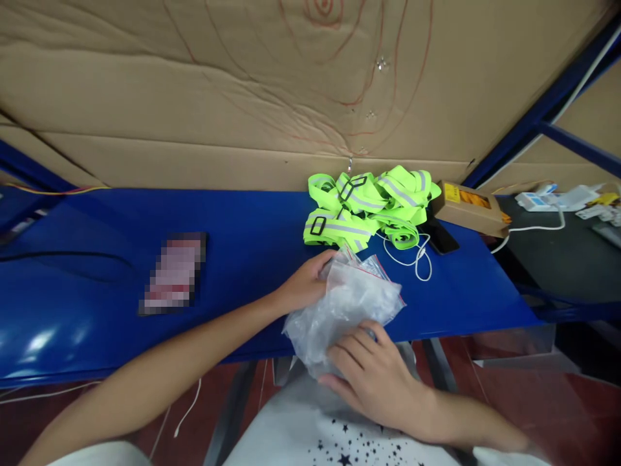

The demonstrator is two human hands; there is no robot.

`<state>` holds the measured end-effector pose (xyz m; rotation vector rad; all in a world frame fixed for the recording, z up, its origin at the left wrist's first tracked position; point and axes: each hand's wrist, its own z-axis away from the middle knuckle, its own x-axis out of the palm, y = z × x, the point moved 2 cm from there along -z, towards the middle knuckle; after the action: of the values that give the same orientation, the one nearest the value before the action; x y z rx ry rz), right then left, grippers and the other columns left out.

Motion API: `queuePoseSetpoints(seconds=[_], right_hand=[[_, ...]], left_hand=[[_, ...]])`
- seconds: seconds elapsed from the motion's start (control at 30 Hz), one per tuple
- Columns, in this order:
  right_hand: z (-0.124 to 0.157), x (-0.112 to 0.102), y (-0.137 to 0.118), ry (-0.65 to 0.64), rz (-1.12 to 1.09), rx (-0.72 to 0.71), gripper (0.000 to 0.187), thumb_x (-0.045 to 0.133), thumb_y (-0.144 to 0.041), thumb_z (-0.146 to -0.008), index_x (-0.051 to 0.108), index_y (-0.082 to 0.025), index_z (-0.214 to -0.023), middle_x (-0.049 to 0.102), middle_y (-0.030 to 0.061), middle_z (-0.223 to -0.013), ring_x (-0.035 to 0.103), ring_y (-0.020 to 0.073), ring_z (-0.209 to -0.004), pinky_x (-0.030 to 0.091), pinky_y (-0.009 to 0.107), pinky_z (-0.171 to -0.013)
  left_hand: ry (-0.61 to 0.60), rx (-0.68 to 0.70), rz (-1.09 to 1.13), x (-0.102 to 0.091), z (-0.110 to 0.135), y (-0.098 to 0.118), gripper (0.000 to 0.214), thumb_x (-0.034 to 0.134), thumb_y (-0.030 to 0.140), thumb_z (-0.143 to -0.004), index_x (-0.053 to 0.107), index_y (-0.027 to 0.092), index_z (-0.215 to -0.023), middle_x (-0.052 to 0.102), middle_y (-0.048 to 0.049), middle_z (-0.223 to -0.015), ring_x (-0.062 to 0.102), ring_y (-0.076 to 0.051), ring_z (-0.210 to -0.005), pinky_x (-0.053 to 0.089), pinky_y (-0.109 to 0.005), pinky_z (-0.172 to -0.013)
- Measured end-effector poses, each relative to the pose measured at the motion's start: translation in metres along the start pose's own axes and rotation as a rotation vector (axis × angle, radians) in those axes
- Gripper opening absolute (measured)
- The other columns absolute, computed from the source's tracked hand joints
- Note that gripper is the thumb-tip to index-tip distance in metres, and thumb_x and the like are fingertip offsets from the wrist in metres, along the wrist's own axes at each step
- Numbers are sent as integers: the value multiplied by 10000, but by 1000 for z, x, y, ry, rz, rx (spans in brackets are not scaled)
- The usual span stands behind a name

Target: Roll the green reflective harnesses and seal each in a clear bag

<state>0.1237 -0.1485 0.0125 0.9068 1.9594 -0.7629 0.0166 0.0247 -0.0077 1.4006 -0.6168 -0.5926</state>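
Clear, flat plastic zip bags (356,291) with red-lined seals lie bunched over the glossy blue counter's (252,259) front edge. Your left hand (305,285) pinches their far left side; your right hand (371,372) curls against the near end, grip unclear. Likely light, limp, slippery; best held by the seals.

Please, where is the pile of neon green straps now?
In the head view, the pile of straps lies right of centre at the far edge of the blue table, beyond the plastic bags, just left of the brown box.
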Motion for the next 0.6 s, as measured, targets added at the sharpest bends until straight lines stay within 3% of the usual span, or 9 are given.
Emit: queuePoseSetpoints(seconds=[0.13,0.2,0.27,0.37,0.47,0.6], right_hand=[[-7,-10,12,34,-21,-10,270,532,-430,-1048,661,-200,-986,717,63,-1069,609,233,-1132,381,448,-1071],[-12,-13,19,-28,22,4,309,525,-481,-1041,669,-207,-1038,669,94,-1300,533,291,-1315,348,516,-1147],[-15,-14,26,-120,50,77,369,519,-507,-1034,652,-209,-1205,590,112,-1450,521,327,-1351,421,542,-1116],[-20,-15,33,-230,-2,247,500,494,-518,-1040,547,-206,-1428,558,127,-1499,581,325,-1300,543,524,-1025],[-28,-15,36,-248,-128,321,532,453,-495,-1060,499,-189,-1492,547,136,-1510,552,317,-1356,546,530,-1071],[-42,-7,37,-160,-216,328,486,380,-357,-1091,498,-119,-1497,505,185,-1526,494,313,-1415,500,527,-1139]], left_hand=[[33,20,90,-1,1,-1,392,791,355,-808,703,168,-1141,725,-80,-1177,665,-268,-1084,488,-351,-974],[89,38,108,-2,0,-3,394,765,369,-839,689,173,-1171,724,-74,-1171,662,-255,-1069,489,-333,-946],[168,43,107,-3,0,-5,393,729,392,-872,660,186,-1200,722,-60,-1146,659,-232,-1029,490,-314,-914],[274,43,97,-2,0,-6,346,662,429,-924,618,213,-1191,707,-33,-1121,639,-191,-955,489,-291,-878],[342,52,73,-2,3,-1,307,630,451,-943,598,229,-1153,691,-16,-1092,619,-180,-950,482,-280,-882],[258,48,78,-2,7,8,431,660,527,-916,584,229,-1219,680,-37,-1136,627,-207,-1029,493,-298,-914]])
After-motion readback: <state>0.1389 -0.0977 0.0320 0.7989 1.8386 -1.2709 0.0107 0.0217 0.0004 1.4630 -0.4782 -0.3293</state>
